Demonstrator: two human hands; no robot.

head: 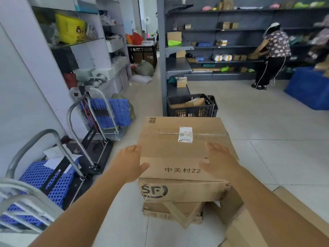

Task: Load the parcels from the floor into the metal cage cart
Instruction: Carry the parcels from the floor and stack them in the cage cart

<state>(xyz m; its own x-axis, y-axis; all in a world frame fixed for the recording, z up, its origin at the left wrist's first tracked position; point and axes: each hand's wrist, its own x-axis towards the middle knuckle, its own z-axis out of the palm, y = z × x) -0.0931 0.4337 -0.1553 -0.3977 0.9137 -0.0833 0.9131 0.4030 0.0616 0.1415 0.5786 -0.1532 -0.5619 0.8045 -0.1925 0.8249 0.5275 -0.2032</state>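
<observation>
A: On the SF box [181,190], the top box [181,147] rests, floor-level. Hands?
B: Left hand [132,162] and right hand [219,160] flat against its sides, fingers straight. Risk: palm-only pressure may slip during lifting.

2 bare forearms [99,198]; no sleeves, rings, watches

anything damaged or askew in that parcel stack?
Yes. The SF box under the top box has a crumpled, torn front edge, and the bottom box sits skewed with its flap lifting.
</observation>
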